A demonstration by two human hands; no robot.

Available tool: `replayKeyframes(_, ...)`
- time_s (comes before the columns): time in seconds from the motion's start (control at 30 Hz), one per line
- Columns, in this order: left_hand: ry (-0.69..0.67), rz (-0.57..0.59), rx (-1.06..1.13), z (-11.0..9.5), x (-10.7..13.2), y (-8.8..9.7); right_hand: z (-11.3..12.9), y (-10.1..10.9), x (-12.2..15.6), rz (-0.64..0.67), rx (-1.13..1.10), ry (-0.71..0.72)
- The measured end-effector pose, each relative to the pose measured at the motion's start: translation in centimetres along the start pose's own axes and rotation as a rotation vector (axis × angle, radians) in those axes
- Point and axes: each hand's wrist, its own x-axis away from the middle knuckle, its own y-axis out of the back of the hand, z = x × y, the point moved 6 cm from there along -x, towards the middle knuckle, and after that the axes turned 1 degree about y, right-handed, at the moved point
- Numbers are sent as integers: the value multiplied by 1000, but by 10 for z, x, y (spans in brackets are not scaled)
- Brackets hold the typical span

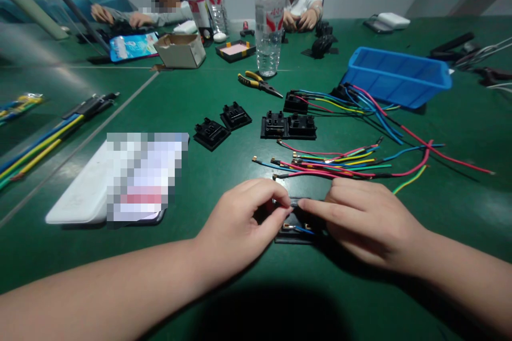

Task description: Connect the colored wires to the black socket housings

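In front of me on the green table lies a black plastic socket module (294, 238) with a blue wire (303, 229) and copper-coloured metal terminals in it. At its upper left, my left hand (250, 210) is closed, thumb and index tips pinched together; whatever is between them is too small to make out. My right hand (366, 218) grips the module's right side, its index finger stretched across the top and the other fingers curled and partly hidden. Just beyond my hands are several loose coloured wires (340, 160) with crimped metal ends.
Farther off sit black modules (210, 133), pliers (260, 84), a blue bin (400, 77), a water bottle (270, 26) and a cardboard box (182, 50). Left are a white slab (82, 192), a phone (150, 181) and wire bundles (60, 136). Two people sit across the table.
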Motion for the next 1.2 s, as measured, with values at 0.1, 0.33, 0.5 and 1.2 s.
replayKeyframes(0.1,-1,14,-2,0,-1,-1,1,0,-1,-7,-26,16)
replayKeyframes(0.33,-9,24,15,0,0,-2,-1,-1,1,4,-35,25)
replayKeyframes(0.5,-3,20,27,0,-1,-2,-1,0,1,2,-52,24)
replayKeyframes(1.2,10,0,51,2,0,-2,0,0,0,3,-54,23)
